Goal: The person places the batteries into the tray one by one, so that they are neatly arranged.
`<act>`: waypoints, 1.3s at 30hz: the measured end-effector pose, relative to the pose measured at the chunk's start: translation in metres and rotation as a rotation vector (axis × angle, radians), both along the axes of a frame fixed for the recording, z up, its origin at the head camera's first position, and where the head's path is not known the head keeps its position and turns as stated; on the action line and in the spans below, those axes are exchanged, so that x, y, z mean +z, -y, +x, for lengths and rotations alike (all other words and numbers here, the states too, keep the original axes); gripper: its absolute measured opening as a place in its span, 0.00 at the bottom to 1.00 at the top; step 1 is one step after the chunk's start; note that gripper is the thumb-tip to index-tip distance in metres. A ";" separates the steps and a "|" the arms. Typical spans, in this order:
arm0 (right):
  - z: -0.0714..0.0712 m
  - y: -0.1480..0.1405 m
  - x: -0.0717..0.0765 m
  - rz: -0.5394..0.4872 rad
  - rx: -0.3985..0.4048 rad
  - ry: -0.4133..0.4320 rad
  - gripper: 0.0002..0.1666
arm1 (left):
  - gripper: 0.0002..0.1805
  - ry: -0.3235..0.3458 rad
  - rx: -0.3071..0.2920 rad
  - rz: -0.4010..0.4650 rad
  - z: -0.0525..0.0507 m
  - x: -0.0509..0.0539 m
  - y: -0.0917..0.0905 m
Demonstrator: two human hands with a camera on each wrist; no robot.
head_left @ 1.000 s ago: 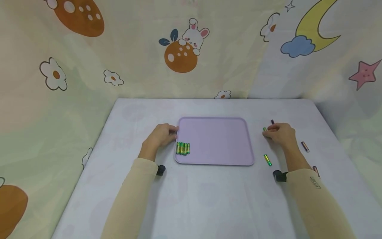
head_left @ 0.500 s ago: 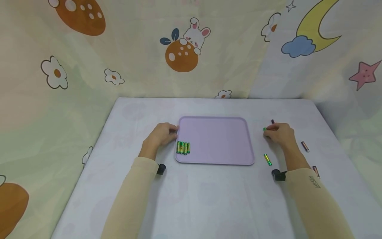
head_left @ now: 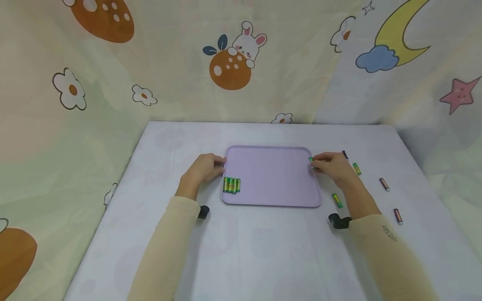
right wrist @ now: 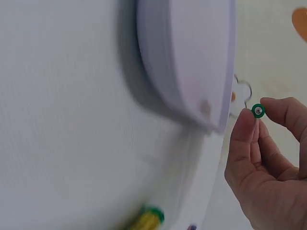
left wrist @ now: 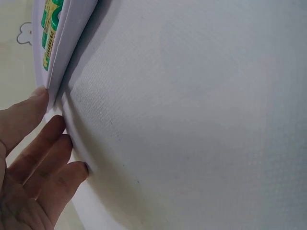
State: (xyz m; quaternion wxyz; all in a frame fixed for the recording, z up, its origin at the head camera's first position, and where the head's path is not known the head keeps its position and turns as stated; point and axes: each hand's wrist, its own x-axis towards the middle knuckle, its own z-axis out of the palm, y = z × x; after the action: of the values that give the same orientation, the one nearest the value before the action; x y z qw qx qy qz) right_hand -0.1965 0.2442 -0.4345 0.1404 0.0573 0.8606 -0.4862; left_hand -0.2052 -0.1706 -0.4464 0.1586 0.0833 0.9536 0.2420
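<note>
My right hand (head_left: pixel 336 168) pinches a green battery (right wrist: pixel 258 110) between thumb and fingertip, above the right rim of the lilac tray (head_left: pixel 275 179). In the right wrist view the battery's end faces the camera. My left hand (head_left: pixel 203 171) touches the tray's left edge; in the left wrist view the thumb lies against its outer wall, the visible fingers loosely bent beside it. Several green batteries (head_left: pixel 231 185) lie side by side in the tray's lower left. Two more green ones, one upper (head_left: pixel 357 169) and one lower (head_left: pixel 337 200), lie on the table.
Brown-and-dark batteries lie at the right of the table: one near the right hand (head_left: pixel 344 155), one farther right (head_left: pixel 384 184), one lower (head_left: pixel 398 216). A patterned cloth (head_left: pixel 169 62) hangs behind the white table (head_left: pixel 263 251).
My right hand has lifted a green battery and moved left to the tray's right rim, uncovering another green battery on the table. My left hand stays at the tray's left edge.
</note>
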 end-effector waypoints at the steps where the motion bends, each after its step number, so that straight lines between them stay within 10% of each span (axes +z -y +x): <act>1: 0.001 0.006 -0.001 -0.012 0.003 0.009 0.26 | 0.25 -0.001 -0.002 -0.001 0.000 0.000 0.000; 27: 0.036 0.160 -0.025 0.004 0.170 -0.043 0.15 | 0.26 -0.012 -0.016 -0.013 0.000 0.003 0.000; 39: 0.039 0.185 -0.028 0.026 0.183 -0.049 0.15 | 0.26 -0.014 -0.022 -0.015 0.001 0.003 0.001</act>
State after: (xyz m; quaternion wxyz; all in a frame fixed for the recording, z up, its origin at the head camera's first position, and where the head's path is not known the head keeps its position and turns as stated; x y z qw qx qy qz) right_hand -0.1577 0.0587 -0.4625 0.1624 -0.0319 0.8716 -0.4615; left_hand -0.2043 -0.1711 -0.4436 0.1550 0.0944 0.9555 0.2326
